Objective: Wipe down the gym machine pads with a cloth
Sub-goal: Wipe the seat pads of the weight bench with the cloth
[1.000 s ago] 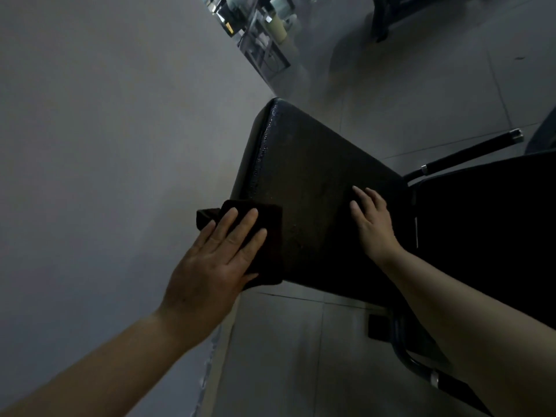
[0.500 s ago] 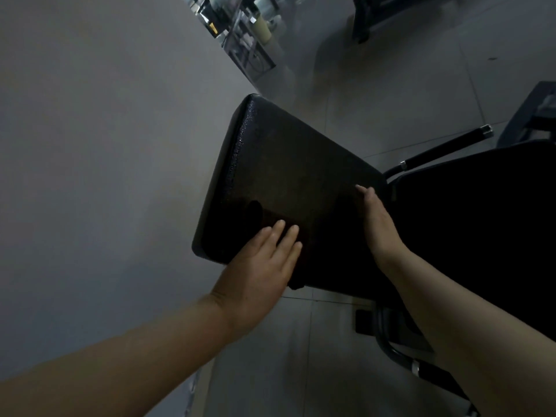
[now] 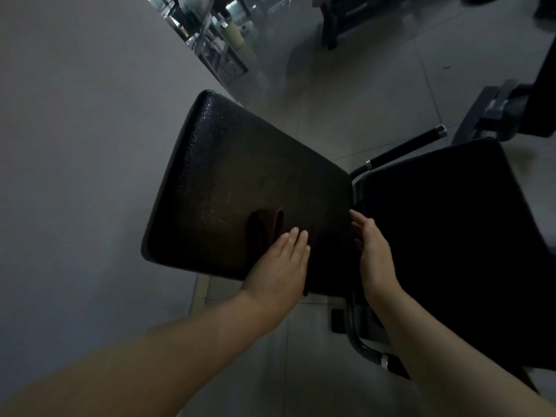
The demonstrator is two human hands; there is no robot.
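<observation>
A grey wall (image 3: 75,176) fills the left side of the frame and a pale tiled floor (image 3: 376,94) runs beneath a dark gym machine. The machine's black textured back pad (image 3: 240,176) slants across the centre, its far corner close to the wall; just to its right, across a narrow gap, sits the black seat pad (image 3: 445,236). A black-gripped handle bar (image 3: 406,145) juts out past the seat pad's far edge, and grey frame tubing (image 3: 361,350) shows below the gap. Near the back pad's near edge, the person's left hand (image 3: 279,269) lies flat, fingers extended and together, pressing a dark cloth (image 3: 266,227) against the surface; the cloth bunches just beyond the fingertips. The right hand (image 3: 373,245) rests at the back pad's right edge by the gap, fingers loosely open, gripping nothing.
</observation>
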